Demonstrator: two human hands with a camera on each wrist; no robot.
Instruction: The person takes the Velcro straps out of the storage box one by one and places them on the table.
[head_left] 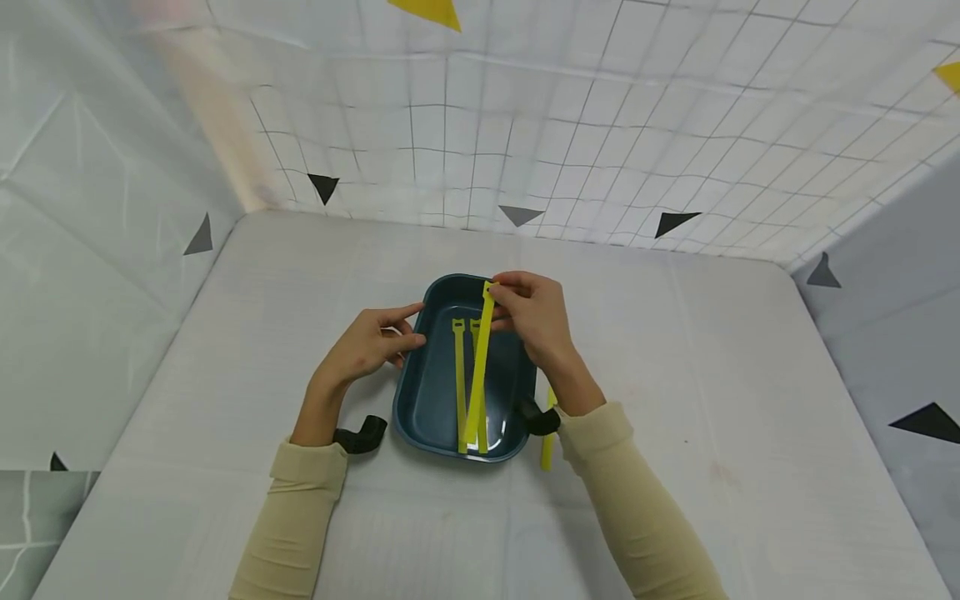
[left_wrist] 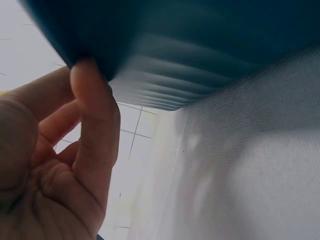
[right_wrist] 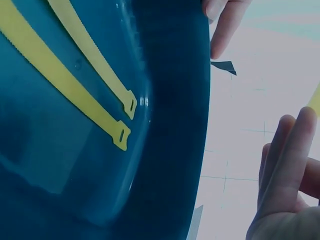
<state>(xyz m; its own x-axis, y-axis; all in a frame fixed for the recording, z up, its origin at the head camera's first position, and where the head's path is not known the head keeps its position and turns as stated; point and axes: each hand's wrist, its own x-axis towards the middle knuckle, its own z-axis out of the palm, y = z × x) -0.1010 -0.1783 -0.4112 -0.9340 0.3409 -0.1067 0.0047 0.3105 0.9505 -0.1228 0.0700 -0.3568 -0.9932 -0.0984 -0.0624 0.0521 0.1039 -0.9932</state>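
Note:
A dark blue-green tray (head_left: 431, 392) lies on the table. My left hand (head_left: 367, 343) holds its left rim; the left wrist view shows the thumb (left_wrist: 92, 100) against the tray's edge. My right hand (head_left: 536, 317) pinches a yellow hook-and-loop cable tie (head_left: 478, 375) by its slotted head, and the tie hangs over the tray. Inside the tray lie two more yellow ties, a left one (head_left: 460, 383) and a right one (head_left: 483, 437) partly hidden behind the held tie. In the right wrist view, only a sliver of the held tie (right_wrist: 315, 100) shows beyond the fingertips.
Another yellow tie (head_left: 547, 454) lies on the white-covered table (head_left: 712, 375) right of the tray, partly under my right wrist. Black wrist mounts (head_left: 362, 435) stick out at both cuffs. A gridded white sheet (head_left: 540, 125) hangs behind the table, with plain sheets on both sides.

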